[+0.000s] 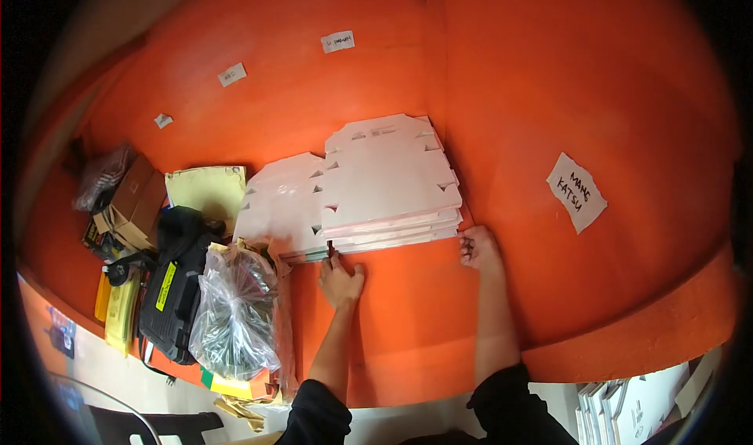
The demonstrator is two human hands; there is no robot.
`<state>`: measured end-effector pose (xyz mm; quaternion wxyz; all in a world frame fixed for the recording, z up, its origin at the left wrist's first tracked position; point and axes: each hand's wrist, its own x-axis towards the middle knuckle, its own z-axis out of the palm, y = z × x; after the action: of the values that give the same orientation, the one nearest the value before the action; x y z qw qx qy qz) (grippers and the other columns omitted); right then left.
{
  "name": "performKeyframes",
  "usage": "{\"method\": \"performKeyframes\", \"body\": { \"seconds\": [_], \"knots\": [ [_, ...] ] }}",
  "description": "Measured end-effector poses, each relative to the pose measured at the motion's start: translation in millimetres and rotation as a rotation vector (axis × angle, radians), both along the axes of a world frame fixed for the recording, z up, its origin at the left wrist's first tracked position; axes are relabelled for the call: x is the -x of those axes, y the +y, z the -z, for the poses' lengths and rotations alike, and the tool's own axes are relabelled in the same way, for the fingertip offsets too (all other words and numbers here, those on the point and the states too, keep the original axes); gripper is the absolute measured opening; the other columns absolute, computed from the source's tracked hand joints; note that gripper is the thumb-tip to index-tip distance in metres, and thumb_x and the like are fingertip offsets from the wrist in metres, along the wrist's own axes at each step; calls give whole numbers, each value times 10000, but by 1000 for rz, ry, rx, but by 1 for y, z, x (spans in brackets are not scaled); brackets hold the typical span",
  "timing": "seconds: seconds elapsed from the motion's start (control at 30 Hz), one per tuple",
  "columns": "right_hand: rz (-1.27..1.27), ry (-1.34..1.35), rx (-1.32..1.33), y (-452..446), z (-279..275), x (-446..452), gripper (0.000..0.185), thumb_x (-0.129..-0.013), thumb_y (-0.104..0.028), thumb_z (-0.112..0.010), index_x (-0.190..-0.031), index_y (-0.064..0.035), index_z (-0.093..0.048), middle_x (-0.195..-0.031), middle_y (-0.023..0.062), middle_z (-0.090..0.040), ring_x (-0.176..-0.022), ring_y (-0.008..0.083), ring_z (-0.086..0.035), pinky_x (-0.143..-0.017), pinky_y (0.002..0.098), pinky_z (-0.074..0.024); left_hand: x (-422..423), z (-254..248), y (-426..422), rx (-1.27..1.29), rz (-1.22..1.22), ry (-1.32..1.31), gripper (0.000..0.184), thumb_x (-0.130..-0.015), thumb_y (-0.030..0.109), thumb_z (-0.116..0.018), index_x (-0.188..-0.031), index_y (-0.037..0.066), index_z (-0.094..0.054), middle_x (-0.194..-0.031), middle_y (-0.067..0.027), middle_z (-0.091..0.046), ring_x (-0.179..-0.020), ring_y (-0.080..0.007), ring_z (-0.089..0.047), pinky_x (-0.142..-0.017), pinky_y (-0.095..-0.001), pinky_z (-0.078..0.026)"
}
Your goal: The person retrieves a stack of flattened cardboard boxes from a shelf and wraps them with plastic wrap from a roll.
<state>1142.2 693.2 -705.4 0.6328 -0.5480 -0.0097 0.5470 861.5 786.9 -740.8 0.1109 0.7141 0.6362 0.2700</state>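
Orange covers the bench [412, 319], where a tall stack of flat white cartons [392, 178] lies beside a lower stack [278, 194]. The left hand [340, 283], thumb spread and unclenched, reaches the front edge where both meet. The right hand [478, 247] curls at the tall stack's front-right corner; whether it grips anything cannot be told.

Blk case [169, 323] w/ ylw label [165, 286]

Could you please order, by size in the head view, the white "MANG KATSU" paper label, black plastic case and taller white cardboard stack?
Largest: taller white cardboard stack
black plastic case
Smallest: white paper label
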Motion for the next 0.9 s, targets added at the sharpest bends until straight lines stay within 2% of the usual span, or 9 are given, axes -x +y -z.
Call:
{"method": "performKeyframes", "body": {
  "seconds": [0.4,0.6,0.63,0.67,0.8,0.87,0.9],
  "knots": [
    [77,144,73,8,7,-1,60,-708,-118,-467,-670,-75,-451,-573,18,-380,-459,135,-338,-379,257,-225,-1,-1,-2,17,1,-22,625,-684,325,-589,-1218,32,-447,-1205,-148,-437,-1150,-294,-387,-959,-406,-290],
    [121,162,1,9,15,-1,77,-675,-101,-484,-637,-78,-421,-574,18,-358,-443,129,-310,-378,257,-205,-1,1,-1,2,6,-13,619,-690,324,-589,-1208,16,-449,-1203,-153,-437,-1148,-296,-387,-958,-401,-292],
    [100,144,23,9,13,-1,44,-669,-82,-481,-702,-66,-457,-570,6,-369,-436,119,-306,-379,248,-208,0,1,-1,-12,6,-8,618,-690,324,-588,-1206,14,-450,-1203,-154,-437,-1148,-296,-386,-958,-402,-292],
    [79,126,44,9,12,0,106,-663,-62,-479,-767,-54,-492,-565,-6,-380,-430,108,-302,-380,239,-212,-1,1,-1,-12,6,-7,618,-690,324,-588,-1206,14,-450,-1203,-154,-437,-1148,-296,-386,-958,-402,-292],
    [56,57,56,13,13,-2,99,-643,-68,-474,-740,-73,-491,-579,-2,-391,-442,108,-308,-382,239,-206,0,0,-1,-10,-1,-10,625,-686,331,-585,-1210,17,-450,-1207,-154,-435,-1147,-293,-386,-963,-400,-288],
    [69,109,38,16,14,-3,86,-627,-72,-491,-713,-82,-488,-597,2,-413,-477,112,-362,-391,241,-266,0,-1,-1,3,9,-16,630,-683,334,-583,-1213,19,-449,-1207,-154,-436,-1146,-293,-387,-964,-399,-287],
    [69,109,37,18,16,-3,86,-627,-72,-491,-713,-82,-488,-597,2,-413,-477,112,-362,-391,241,-266,0,-1,-1,8,9,-19,631,-681,336,-582,-1212,22,-450,-1207,-152,-436,-1145,-293,-388,-964,-399,-287]
  ]
}}
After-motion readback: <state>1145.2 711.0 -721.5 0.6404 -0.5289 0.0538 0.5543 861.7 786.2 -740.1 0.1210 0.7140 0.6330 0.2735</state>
